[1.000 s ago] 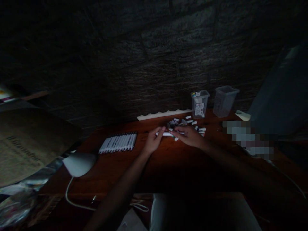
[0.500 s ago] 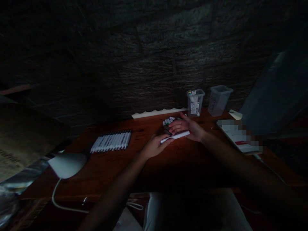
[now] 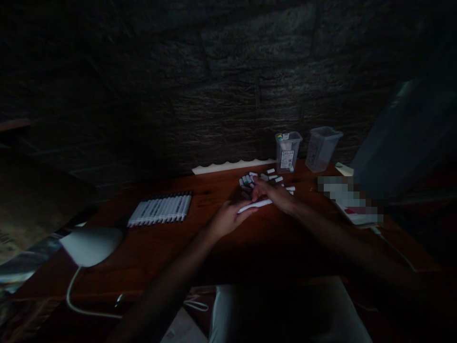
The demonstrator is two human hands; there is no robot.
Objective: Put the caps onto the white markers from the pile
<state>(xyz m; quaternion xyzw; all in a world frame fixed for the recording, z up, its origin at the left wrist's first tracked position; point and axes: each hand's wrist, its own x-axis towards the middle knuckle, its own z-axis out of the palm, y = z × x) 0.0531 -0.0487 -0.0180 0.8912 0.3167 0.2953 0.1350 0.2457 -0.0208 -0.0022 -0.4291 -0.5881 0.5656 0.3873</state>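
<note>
A white marker lies slantwise in my left hand, whose thumb and fingers are closed on its left part. My right hand is at the marker's right end, its fingers curled inward. Whatever it grips is hidden by the hand and the dim light. Just beyond my hands, several loose white marker caps lie on the wooden desk, some close to the right fingertips. More caps are scattered behind my right hand.
On the left, a row of white markers lies side by side near a white lamp-like cone with a cable. Two clear plastic containers stand by the dark wall. A blurred-out flat device with a cable is at right.
My right hand has gone from spread fingers to curled ones and moved slightly left. The marker's red end no longer shows. More scattered caps are visible behind the right hand.
</note>
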